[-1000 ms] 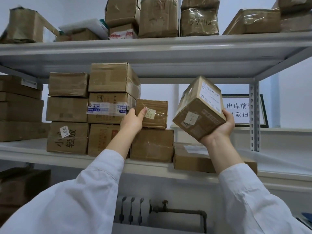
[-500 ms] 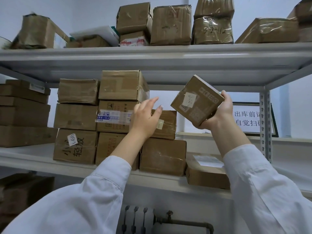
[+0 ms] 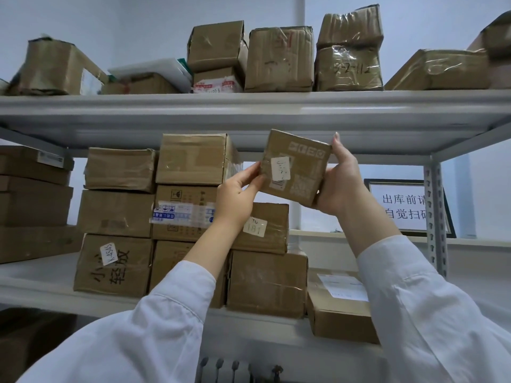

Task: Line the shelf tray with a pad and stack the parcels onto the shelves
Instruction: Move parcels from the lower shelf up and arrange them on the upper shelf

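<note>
A small brown cardboard parcel (image 3: 297,168) with a white sticker is held in the air between both hands, just under the upper shelf. My left hand (image 3: 237,192) grips its left edge and my right hand (image 3: 338,183) grips its right side. Directly below it sits a parcel labelled 181 (image 3: 269,228), on top of a larger parcel (image 3: 266,283) on the middle shelf (image 3: 38,283). To the left stands a stack of several taped parcels (image 3: 190,186).
The upper shelf (image 3: 249,106) carries several more parcels (image 3: 279,59). A flat parcel (image 3: 340,313) lies at the right of the middle shelf, beside the perforated upright post (image 3: 434,217). A framed sign (image 3: 401,208) stands behind. A radiator pipe shows below.
My left hand has left the stacked parcels and taken hold of the small parcel's left edge. The parcel has been turned more upright and moved up and left over the stack.
</note>
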